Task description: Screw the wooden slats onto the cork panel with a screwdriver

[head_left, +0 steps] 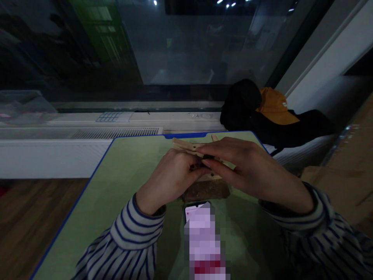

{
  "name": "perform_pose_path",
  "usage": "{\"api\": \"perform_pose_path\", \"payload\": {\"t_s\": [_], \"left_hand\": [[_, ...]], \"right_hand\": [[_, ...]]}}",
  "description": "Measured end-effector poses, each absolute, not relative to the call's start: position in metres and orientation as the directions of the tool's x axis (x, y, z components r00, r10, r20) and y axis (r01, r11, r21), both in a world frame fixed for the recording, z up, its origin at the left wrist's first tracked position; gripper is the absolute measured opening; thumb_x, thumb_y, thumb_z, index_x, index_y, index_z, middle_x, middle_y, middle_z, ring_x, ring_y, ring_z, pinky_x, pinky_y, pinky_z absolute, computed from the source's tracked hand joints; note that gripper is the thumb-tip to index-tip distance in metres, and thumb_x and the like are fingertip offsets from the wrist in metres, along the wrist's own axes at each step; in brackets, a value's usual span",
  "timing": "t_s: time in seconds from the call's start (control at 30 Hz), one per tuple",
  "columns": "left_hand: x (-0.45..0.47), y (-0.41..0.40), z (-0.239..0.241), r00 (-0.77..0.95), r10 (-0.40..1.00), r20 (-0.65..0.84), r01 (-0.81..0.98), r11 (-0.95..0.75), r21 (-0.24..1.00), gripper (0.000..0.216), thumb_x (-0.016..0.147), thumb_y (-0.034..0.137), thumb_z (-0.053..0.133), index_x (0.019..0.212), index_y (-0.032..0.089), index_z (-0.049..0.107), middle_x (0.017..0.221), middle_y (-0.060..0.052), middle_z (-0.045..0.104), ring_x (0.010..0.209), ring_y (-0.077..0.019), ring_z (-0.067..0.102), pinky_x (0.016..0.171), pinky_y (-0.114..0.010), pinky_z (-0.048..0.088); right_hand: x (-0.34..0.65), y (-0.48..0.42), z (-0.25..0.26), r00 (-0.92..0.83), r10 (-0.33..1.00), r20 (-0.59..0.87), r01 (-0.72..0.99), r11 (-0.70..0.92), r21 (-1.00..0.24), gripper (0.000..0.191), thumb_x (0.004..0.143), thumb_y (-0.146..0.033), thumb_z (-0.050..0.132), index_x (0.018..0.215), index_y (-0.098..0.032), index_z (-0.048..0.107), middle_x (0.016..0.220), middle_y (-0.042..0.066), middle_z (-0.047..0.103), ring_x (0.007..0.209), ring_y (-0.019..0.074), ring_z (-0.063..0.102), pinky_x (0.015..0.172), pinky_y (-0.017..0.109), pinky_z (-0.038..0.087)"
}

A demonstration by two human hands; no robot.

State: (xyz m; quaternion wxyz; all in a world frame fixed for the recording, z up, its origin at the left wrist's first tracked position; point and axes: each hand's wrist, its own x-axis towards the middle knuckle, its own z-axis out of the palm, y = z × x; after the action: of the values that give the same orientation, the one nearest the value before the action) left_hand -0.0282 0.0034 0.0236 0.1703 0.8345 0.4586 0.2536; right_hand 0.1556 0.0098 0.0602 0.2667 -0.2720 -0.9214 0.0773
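Both my hands meet over the far middle of a green table [116,194] with a blue edge. My left hand [170,179] is curled closed around light wooden pieces [186,145] that stick out past my fingers. My right hand [247,167] lies over the same wooden pieces, fingers stretched and pressed on them, with a small dark part [208,157] at its fingertips. Below the hands sits a brown block [206,190]. Both sleeves are white with blue stripes.
A phone [201,233] with a lit screen lies on the table close to me. A black bag [262,120] and an orange cap [275,107] rest on the white sill at the right. A dark window runs behind; wooden floor shows at the left.
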Motion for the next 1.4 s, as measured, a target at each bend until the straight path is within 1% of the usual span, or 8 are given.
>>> {"api": "perform_pose_path", "payload": {"t_s": [0.1,0.23,0.37,0.6,0.77,0.97,1.23,1.4], "left_hand": [[-0.0286,0.0034,0.0239,0.48,0.838,0.261,0.659,-0.541,0.523,0.013,0.081,0.025,0.06,0.074,0.019,0.068,0.074,-0.002,0.071,0.07,-0.0171,0.063,0.06,-0.027,0.042],[-0.0281,0.0039,0.0253,0.516,0.822,0.241,0.644,-0.558,0.523,0.01,0.081,0.018,0.057,0.08,0.019,0.067,0.083,-0.003,0.071,0.079,-0.0182,0.064,0.067,-0.028,0.044],[-0.0272,0.0045,0.0257,0.503,0.83,0.24,0.653,-0.547,0.523,0.011,0.082,0.018,0.056,0.08,0.019,0.067,0.083,-0.003,0.071,0.079,-0.0182,0.064,0.067,-0.028,0.043],[-0.0265,0.0036,0.027,0.426,0.866,0.263,0.671,-0.497,0.55,0.011,0.079,0.025,0.061,0.072,0.019,0.067,0.07,-0.001,0.07,0.066,-0.0159,0.063,0.058,-0.026,0.04],[-0.0264,0.0028,0.0269,0.442,0.864,0.241,0.661,-0.495,0.564,0.015,0.08,0.021,0.06,0.067,0.017,0.067,0.07,-0.002,0.07,0.065,-0.015,0.062,0.056,-0.025,0.04],[-0.028,0.0045,0.0252,0.453,0.851,0.264,0.643,-0.517,0.564,0.013,0.08,0.021,0.06,0.069,0.017,0.066,0.07,-0.002,0.07,0.068,-0.0162,0.063,0.061,-0.027,0.043],[-0.029,0.0038,0.0265,0.504,0.837,0.215,0.641,-0.529,0.556,0.013,0.083,0.021,0.057,0.077,0.017,0.067,0.077,-0.004,0.07,0.075,-0.0178,0.064,0.071,-0.029,0.046],[-0.0274,0.0028,0.0268,0.457,0.859,0.228,0.684,-0.504,0.527,0.015,0.082,0.025,0.056,0.075,0.018,0.068,0.077,-0.004,0.07,0.073,-0.0179,0.064,0.068,-0.029,0.045]], "right_hand": [[0.1555,0.0103,0.0603,-0.706,0.549,0.448,0.469,0.836,-0.285,0.027,0.088,-0.019,0.052,0.114,-0.019,0.058,0.099,0.002,0.068,0.088,0.0138,0.06,0.079,0.025,0.044],[0.1558,0.0105,0.0605,-0.7,0.56,0.443,0.516,0.825,-0.229,0.022,0.087,-0.022,0.055,0.107,-0.018,0.061,0.094,0.003,0.068,0.084,0.0153,0.061,0.076,0.026,0.044],[0.1559,0.0099,0.0607,-0.695,0.571,0.437,0.549,0.814,-0.189,0.019,0.087,-0.024,0.054,0.104,-0.018,0.061,0.092,0.004,0.068,0.083,0.0167,0.061,0.073,0.028,0.044],[0.1565,0.0102,0.0583,-0.68,0.579,0.45,0.55,0.808,-0.21,0.022,0.088,-0.026,0.053,0.107,-0.017,0.06,0.095,0.003,0.068,0.087,0.0165,0.061,0.079,0.029,0.045],[0.1585,0.0086,0.0611,-0.691,0.564,0.453,0.499,0.825,-0.265,0.037,0.087,-0.022,0.053,0.124,-0.015,0.05,0.112,0.006,0.064,0.097,0.015,0.059,0.083,0.026,0.045],[0.156,0.0106,0.06,-0.704,0.567,0.427,0.472,0.823,-0.315,0.025,0.089,-0.017,0.049,0.112,-0.019,0.059,0.115,0.001,0.064,0.104,0.0133,0.058,0.093,0.028,0.041],[0.1556,0.011,0.0584,-0.703,0.569,0.426,0.514,0.821,-0.249,0.025,0.088,-0.02,0.052,0.112,-0.019,0.058,0.111,0.002,0.066,0.099,0.0144,0.059,0.089,0.028,0.042],[0.1548,0.0126,0.0579,-0.692,0.574,0.438,0.527,0.816,-0.238,0.025,0.089,-0.021,0.052,0.113,-0.018,0.057,0.105,0.002,0.067,0.095,0.015,0.06,0.086,0.029,0.043]]}}
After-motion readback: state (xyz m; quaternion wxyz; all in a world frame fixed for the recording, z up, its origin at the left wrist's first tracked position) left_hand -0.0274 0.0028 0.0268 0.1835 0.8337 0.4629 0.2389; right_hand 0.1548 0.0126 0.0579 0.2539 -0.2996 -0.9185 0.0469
